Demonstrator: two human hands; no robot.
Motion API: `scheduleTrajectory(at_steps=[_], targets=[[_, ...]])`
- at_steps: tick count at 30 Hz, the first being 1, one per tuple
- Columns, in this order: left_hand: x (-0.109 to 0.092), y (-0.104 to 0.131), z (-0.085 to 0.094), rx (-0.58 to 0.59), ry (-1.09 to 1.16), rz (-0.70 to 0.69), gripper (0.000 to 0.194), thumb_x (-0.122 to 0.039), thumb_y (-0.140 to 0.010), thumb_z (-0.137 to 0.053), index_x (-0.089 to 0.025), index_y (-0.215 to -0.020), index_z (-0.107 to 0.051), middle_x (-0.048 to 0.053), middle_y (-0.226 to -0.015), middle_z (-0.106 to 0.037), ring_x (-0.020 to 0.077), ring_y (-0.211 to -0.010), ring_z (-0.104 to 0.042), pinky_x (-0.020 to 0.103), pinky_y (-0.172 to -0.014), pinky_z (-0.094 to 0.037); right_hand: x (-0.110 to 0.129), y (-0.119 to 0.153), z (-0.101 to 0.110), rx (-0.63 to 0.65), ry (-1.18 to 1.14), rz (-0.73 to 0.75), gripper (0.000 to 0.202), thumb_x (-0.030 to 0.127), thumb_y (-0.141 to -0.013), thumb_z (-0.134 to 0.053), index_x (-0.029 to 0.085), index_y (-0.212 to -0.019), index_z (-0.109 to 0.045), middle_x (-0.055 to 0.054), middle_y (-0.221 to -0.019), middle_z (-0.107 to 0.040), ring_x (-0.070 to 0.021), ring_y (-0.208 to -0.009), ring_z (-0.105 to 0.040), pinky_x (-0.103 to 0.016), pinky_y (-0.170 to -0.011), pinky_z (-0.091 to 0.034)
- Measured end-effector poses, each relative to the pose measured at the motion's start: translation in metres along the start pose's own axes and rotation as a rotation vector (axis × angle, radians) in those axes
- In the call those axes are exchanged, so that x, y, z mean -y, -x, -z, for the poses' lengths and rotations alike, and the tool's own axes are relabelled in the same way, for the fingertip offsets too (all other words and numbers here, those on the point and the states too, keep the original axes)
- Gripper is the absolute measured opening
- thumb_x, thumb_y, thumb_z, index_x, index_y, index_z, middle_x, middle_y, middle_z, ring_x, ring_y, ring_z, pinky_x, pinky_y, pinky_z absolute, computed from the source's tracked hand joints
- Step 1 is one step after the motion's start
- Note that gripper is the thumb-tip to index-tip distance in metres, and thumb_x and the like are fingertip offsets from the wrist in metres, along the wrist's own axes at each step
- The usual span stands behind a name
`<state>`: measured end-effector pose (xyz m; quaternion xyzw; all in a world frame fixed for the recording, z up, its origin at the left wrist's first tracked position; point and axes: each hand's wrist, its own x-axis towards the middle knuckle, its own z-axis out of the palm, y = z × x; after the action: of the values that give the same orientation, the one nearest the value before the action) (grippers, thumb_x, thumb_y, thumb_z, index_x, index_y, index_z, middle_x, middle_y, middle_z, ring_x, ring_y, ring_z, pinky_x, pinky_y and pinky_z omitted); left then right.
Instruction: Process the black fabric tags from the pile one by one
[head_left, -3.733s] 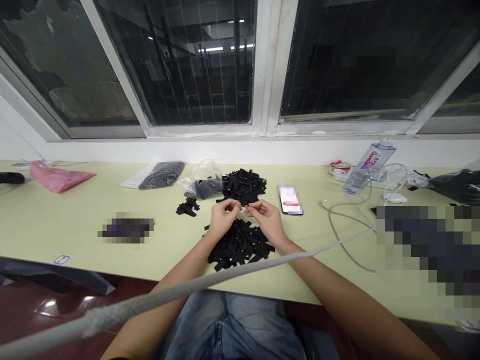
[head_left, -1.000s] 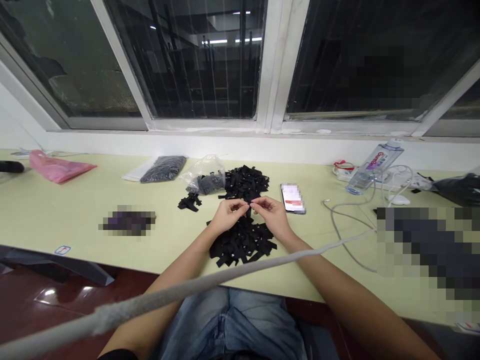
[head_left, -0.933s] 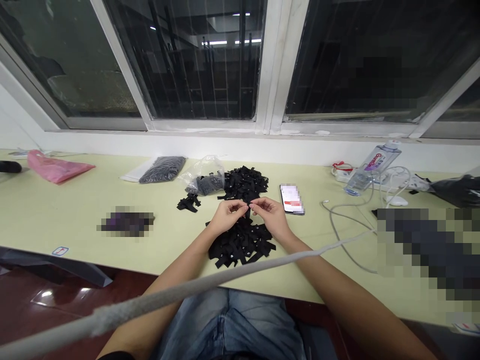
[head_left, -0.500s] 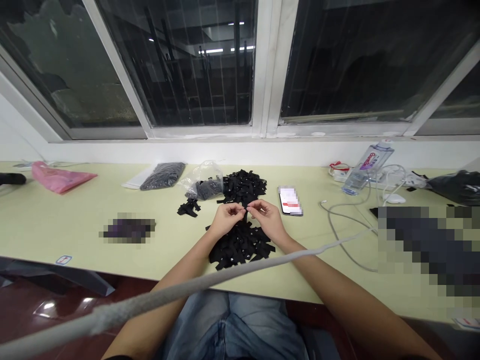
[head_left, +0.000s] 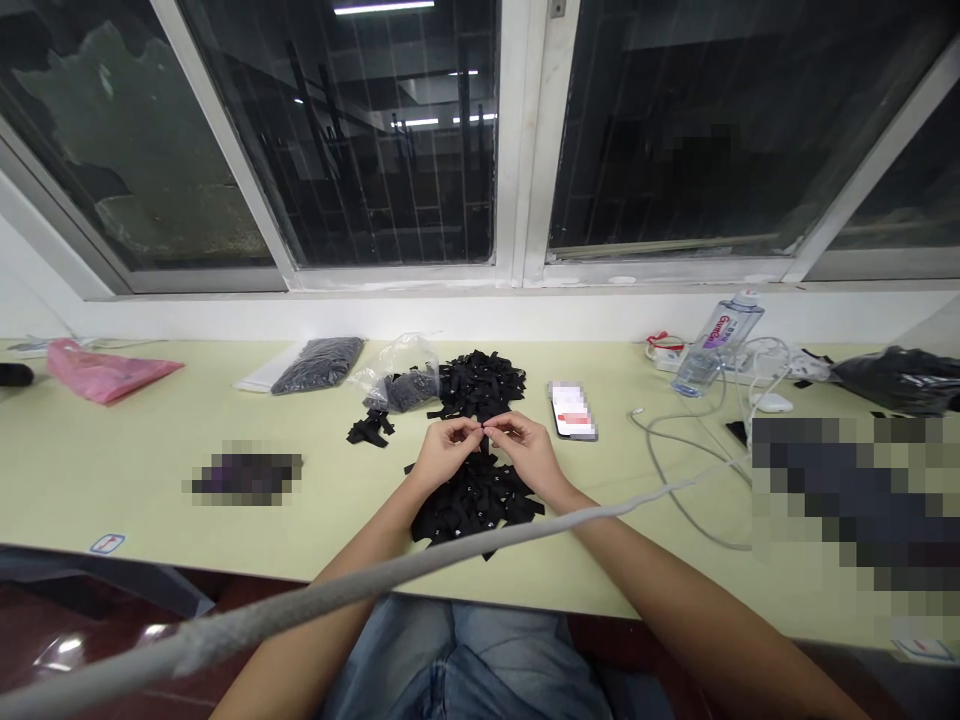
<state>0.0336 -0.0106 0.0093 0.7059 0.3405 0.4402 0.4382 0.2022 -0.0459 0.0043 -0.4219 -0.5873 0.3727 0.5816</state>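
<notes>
My left hand and my right hand meet fingertip to fingertip over the table, each closed in a pinch. Between them is a small black fabric strip, mostly hidden by the fingers. Below my hands lies a near heap of black fabric strips, some showing small bright spots. Just beyond my fingers sits a far heap of similar strips. A clear plastic bag with dark pieces inside rests left of that far heap, and a few loose strips lie in front of it.
Right of the heaps lies a phone with its screen lit. Farther right are a tilted plastic bottle, cables and a black bag. Leftward are a filled bag and pink plastic. A grey cord crosses in front of my arms.
The camera view has shifted slightly, so the table appears a little lower and farther left. Both hands keep their pinch, fingertips still together.
</notes>
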Motion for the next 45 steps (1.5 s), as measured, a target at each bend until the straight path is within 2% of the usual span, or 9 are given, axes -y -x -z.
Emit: scheduleTrajectory(at_steps=[7, 13, 17, 21, 26, 31, 39, 42, 45], targets=[[-0.006, 0.002, 0.0, 0.028, 0.001, 0.012, 0.033, -0.046, -0.089, -0.064, -0.014, -0.083, -0.071, 0.004, -0.07, -0.065, 0.0147, -0.068, -0.059, 0.025, -0.066, -0.045, -0.006, -0.004, 0.002, -0.009, -0.059, -0.041, 0.021, 0.041, -0.079, -0.072, 0.022, -0.087, -0.074, -0.005, -0.09, -0.071, -0.0196, -0.085, -0.065, -0.033, -0.08, -0.052], [-0.009, 0.001, 0.005, 0.085, -0.005, 0.02, 0.035, -0.046, -0.089, -0.064, -0.014, -0.076, -0.069, 0.003, -0.067, -0.065, 0.0136, -0.065, -0.056, 0.025, -0.065, -0.043, -0.002, -0.005, 0.003, 0.045, -0.272, -0.196, 0.029, 0.036, -0.072, -0.08, 0.022, -0.096, -0.072, -0.003, -0.093, -0.069, -0.016, -0.089, -0.063, -0.03, -0.083, -0.051], [-0.009, 0.001, 0.005, 0.108, 0.131, 0.052, 0.035, -0.045, -0.088, -0.067, -0.014, -0.07, -0.065, 0.002, -0.063, -0.062, 0.0129, -0.063, -0.055, 0.026, -0.069, -0.043, 0.006, -0.005, 0.006, 0.162, -0.42, -0.289, 0.034, 0.034, -0.07, -0.082, 0.022, -0.101, -0.072, -0.003, -0.098, -0.068, -0.0145, -0.09, -0.063, -0.028, -0.082, -0.051], [-0.007, 0.002, 0.003, 0.127, 0.237, 0.122, 0.032, -0.045, -0.086, -0.069, -0.014, -0.076, -0.068, 0.001, -0.064, -0.061, 0.0122, -0.061, -0.052, 0.025, -0.066, -0.041, 0.006, -0.005, 0.008, 0.232, -0.502, -0.314, 0.034, 0.032, -0.07, -0.082, 0.023, -0.101, -0.071, -0.002, -0.099, -0.067, -0.0129, -0.088, -0.062, -0.027, -0.082, -0.05], [-0.006, 0.002, 0.002, 0.086, 0.206, 0.102, 0.03, -0.044, -0.086, -0.069, -0.014, -0.078, -0.068, 0.001, -0.067, -0.061, 0.0123, -0.064, -0.052, 0.024, -0.066, -0.039, 0.005, -0.005, 0.002, 0.16, -0.506, -0.296, 0.029, 0.031, -0.07, -0.081, 0.023, -0.096, -0.071, -0.001, -0.097, -0.066, -0.013, -0.088, -0.061, -0.026, -0.08, -0.049], [-0.007, -0.001, 0.0, 0.069, 0.238, 0.117, 0.033, -0.047, -0.085, -0.069, -0.015, -0.078, -0.066, 0.0, -0.067, -0.059, 0.0119, -0.064, -0.051, 0.024, -0.065, -0.039, 0.006, -0.007, -0.002, 0.075, -0.476, -0.247, 0.028, 0.033, -0.065, -0.084, 0.023, -0.088, -0.07, -0.001, -0.092, -0.065, -0.0145, -0.089, -0.06, -0.029, -0.086, -0.049], [-0.008, -0.006, 0.0, 0.101, 0.174, 0.094, 0.035, -0.047, -0.086, -0.068, -0.014, -0.075, -0.064, -0.001, -0.065, -0.057, 0.011, -0.062, -0.05, 0.023, -0.065, -0.04, 0.003, -0.009, 0.002, 0.08, -0.533, -0.236, 0.027, 0.029, -0.066, -0.083, 0.022, -0.088, -0.07, 0.0, -0.091, -0.064, -0.0129, -0.088, -0.059, -0.028, -0.088, -0.048], [-0.012, -0.006, 0.002, 0.126, 0.17, 0.106, 0.033, -0.045, -0.086, -0.068, -0.013, -0.079, -0.067, 0.001, -0.066, -0.06, 0.0118, -0.064, -0.054, 0.024, -0.068, -0.043, 0.005, -0.01, 0.003, 0.075, -0.562, -0.258, 0.028, 0.027, -0.066, -0.083, 0.022, -0.09, -0.071, -0.001, -0.09, -0.064, -0.013, -0.087, -0.059, -0.028, -0.085, -0.048], [-0.014, -0.008, 0.001, 0.126, 0.22, 0.15, 0.03, -0.043, -0.082, -0.074, -0.014, -0.09, -0.072, 0.002, -0.074, -0.066, 0.0136, -0.069, -0.06, 0.027, -0.072, -0.047, 0.004, -0.013, 0.008, 0.031, -0.539, -0.234, 0.031, 0.026, -0.066, -0.083, 0.022, -0.094, -0.071, 0.0, -0.088, -0.064, -0.013, -0.085, -0.059, -0.028, -0.084, -0.049]])
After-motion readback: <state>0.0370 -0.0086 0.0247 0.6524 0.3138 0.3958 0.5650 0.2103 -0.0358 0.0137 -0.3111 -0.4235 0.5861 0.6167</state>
